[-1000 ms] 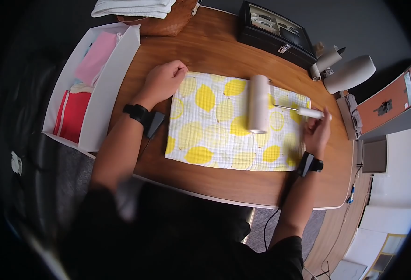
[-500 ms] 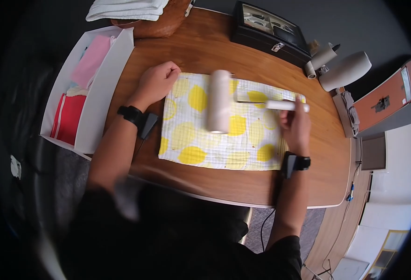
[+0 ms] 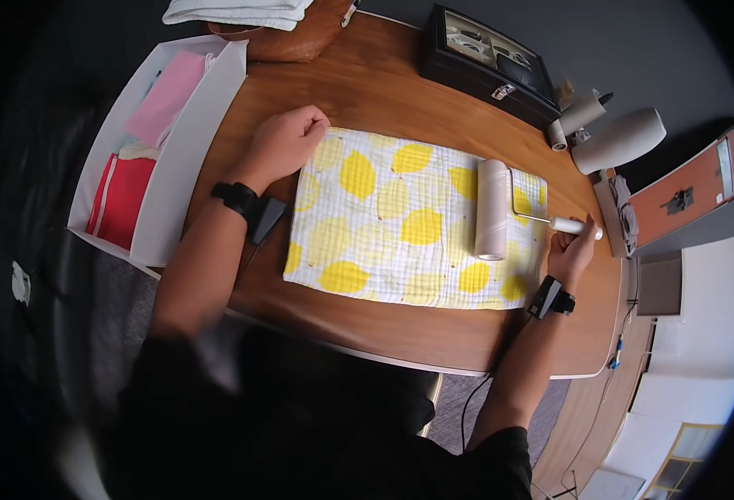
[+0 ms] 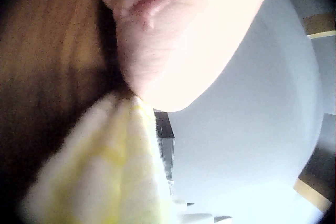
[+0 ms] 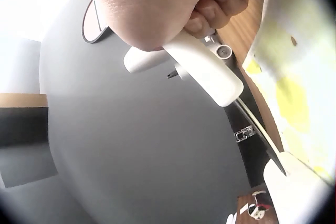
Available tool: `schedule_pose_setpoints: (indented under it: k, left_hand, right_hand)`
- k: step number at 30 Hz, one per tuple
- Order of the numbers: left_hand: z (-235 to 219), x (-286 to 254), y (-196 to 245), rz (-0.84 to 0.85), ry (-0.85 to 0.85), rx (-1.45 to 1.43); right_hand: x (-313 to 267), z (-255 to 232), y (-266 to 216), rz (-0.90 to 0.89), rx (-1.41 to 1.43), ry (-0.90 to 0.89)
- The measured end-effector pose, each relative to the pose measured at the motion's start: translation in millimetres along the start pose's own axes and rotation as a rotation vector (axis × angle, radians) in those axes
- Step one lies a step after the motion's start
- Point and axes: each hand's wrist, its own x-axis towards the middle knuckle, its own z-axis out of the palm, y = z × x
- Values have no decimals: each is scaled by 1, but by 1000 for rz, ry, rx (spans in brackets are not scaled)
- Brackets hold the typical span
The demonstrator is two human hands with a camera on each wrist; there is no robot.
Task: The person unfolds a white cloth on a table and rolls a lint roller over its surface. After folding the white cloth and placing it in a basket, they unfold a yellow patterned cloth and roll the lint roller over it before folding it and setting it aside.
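A white cloth with yellow lemons (image 3: 393, 201) lies flat on the wooden table. At its upper left corner the left hand (image 3: 288, 143) grips the fabric; the left wrist view shows the cloth (image 4: 115, 166) creased up to the curled fingers (image 4: 157, 50). The right hand (image 3: 572, 253), at the cloth's right side, holds the white handle (image 3: 577, 227) of a lint roller. The pale roller head (image 3: 491, 210) lies across the cloth's right part. In the right wrist view fingers (image 5: 210, 16) curl round the handle (image 5: 207, 69), and a metal rod leads to the roller.
To the left stands a white box (image 3: 190, 158) with pink and red cloths. Behind are a brown bag (image 3: 300, 42) with white towels and a black case (image 3: 490, 68). Rolls, a white bottle-like object (image 3: 619, 142) and a small box (image 3: 615, 212) stand at the right.
The right hand swept the roller left over the cloth, then back right, where it stands a little right of its first position. The left hand has kept its place at the corner.
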Motion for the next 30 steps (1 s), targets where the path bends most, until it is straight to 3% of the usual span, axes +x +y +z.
schedule_pose_setpoints:
  k: [3,5,6,11,15,17,20,23,24,28,30]
  left_hand:
    - [-1,0,2,10,8,54]
    - [-2,0,2,23,13,67]
    - [-3,0,2,32,15,75]
    - [-1,4,-7,88,29,79]
    - [-2,2,0,91,30,77]
    - [-2,2,-2,71,25,62]
    - [-1,2,-3,58,21,49]
    - [-1,1,-7,56,31,58]
    - [-1,1,-7,58,34,64]
    - [-2,2,-6,31,21,73]
    - [3,5,-14,98,47,72]
  right_hand:
    - [-21,27,6,99,-56,-147]
    - [-45,60,16,126,-126,-338]
    - [-69,84,11,233,-227,-412]
    - [-116,126,40,192,-489,-618]
    - [-108,122,32,228,-372,-459]
    - [-77,100,29,188,-295,-320]
    - [-31,53,13,68,-112,-114]
    - [4,5,1,-137,-154,160]
    - [10,-9,-3,-164,-128,168]
    - [-6,20,2,-180,-103,153]
    - [-31,48,10,-11,-148,-11]
